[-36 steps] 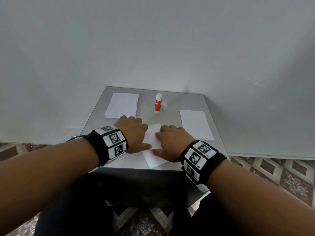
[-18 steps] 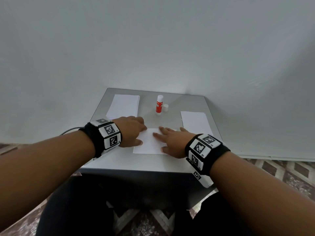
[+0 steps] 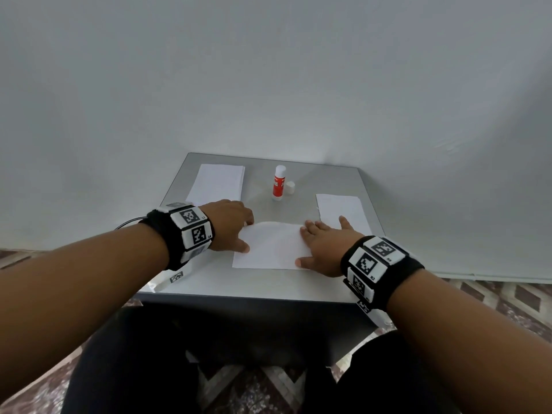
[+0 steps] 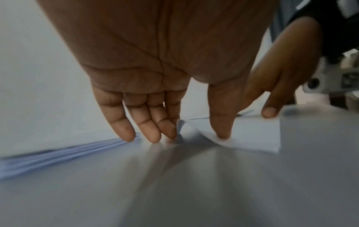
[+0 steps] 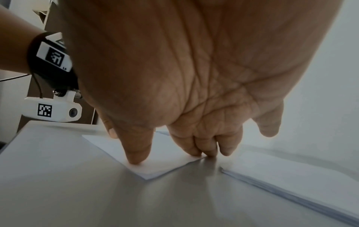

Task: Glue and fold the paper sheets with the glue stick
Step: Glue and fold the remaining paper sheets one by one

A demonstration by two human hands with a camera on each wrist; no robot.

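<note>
A white paper sheet (image 3: pixel 268 248) lies flat in the middle of the grey table (image 3: pixel 254 282), its far edge bowed up a little. My left hand (image 3: pixel 246 234) is at its left edge. In the left wrist view the thumb (image 4: pixel 223 132) presses on the sheet (image 4: pixel 252 135) and the straight fingers (image 4: pixel 155 132) touch its raised far corner. My right hand (image 3: pixel 304 243) lies flat on the right edge, with thumb (image 5: pixel 137 156) and fingertips (image 5: pixel 202 150) pressing the sheet (image 5: pixel 167 162). The red glue stick (image 3: pixel 279 183) stands uncapped behind, its white cap (image 3: pixel 290 188) beside it.
A stack of white sheets (image 3: pixel 218 182) lies at the back left, just beyond my left hand. Another stack (image 3: pixel 343 210) lies at the right, close to my right fingers (image 5: pixel 291 176). A wall runs along the table's far side and right side.
The sheet has been turned square to the table edge. My hands have spread apart to its left and right edges, and its far edge now bows up.
</note>
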